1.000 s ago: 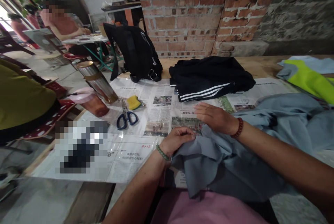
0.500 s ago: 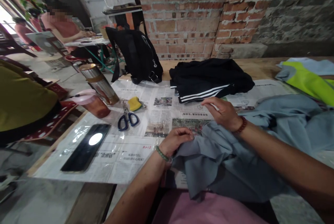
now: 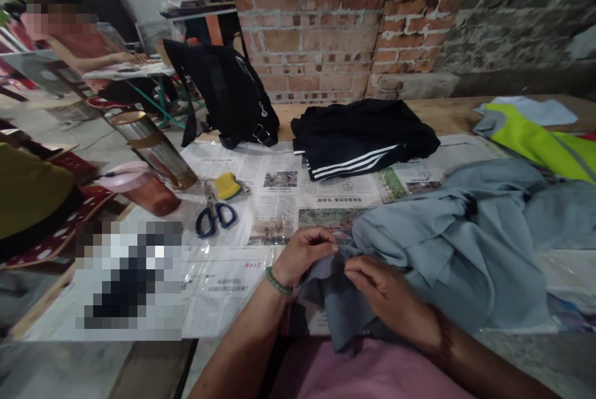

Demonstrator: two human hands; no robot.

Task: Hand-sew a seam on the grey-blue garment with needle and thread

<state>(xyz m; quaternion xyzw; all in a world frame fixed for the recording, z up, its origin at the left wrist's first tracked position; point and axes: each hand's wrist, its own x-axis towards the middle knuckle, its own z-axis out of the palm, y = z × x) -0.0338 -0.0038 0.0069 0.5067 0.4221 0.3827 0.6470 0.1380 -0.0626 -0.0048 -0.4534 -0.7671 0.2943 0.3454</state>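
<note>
My left hand [image 3: 305, 256] pinches crumpled grey fabric [image 3: 447, 244] by the counter's [image 3: 456, 115] front edge. Right hand [image 3: 388, 296] just lowered beside it, fingers curled, grip unclear; both now work one spot. Blue-handled metal scissors [image 3: 213, 208] toward left edge.

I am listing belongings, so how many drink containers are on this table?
2: a metal flask at the left edge of the table, and a pink-lidded cup just in front of it. Others may be hidden behind the black backpack.
</note>
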